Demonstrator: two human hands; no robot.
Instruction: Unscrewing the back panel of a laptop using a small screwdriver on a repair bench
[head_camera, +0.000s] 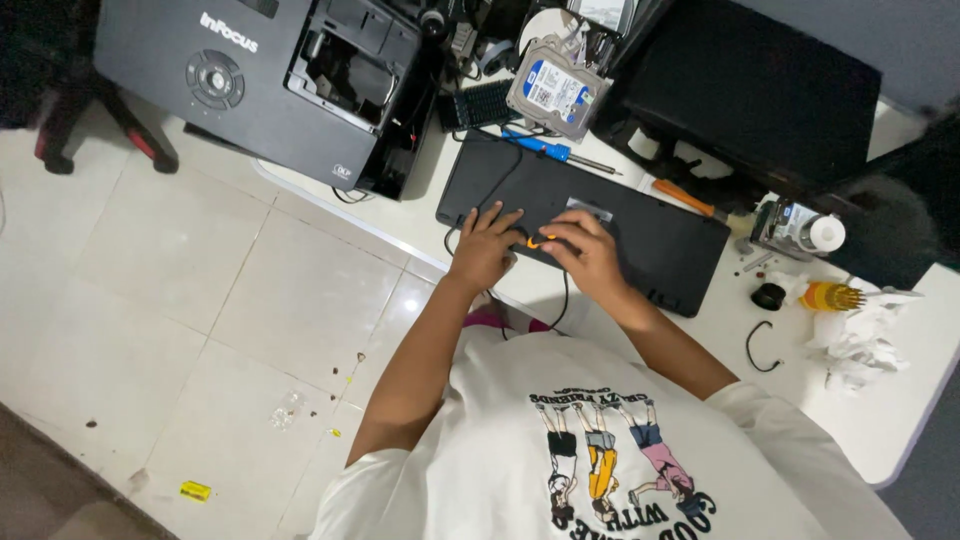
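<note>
Left hand: the left hand (483, 243) lies flat on the black device (580, 222), fingers spread and grasping nothing; I judge it presses the device down so that it does not slide.
Right hand: the right hand (583, 250) is closed around a small orange tool (537, 241); only the orange tip shows between the two hands, so the tool's kind I cannot tell.
Black device: a flat black case, it lies at the near edge of the white table (900, 400), just in front of the person's body, where both hands reach it easily.
Cable: a thin black cable (563, 300) hangs from the device over the table edge.
Spare tools: a blue screwdriver (545, 148) and an orange screwdriver (685, 197) lie just behind the device, within reach.
Further back: a hard drive (556, 92) and an opened projector (280, 75) stand apart from the hands.
</note>
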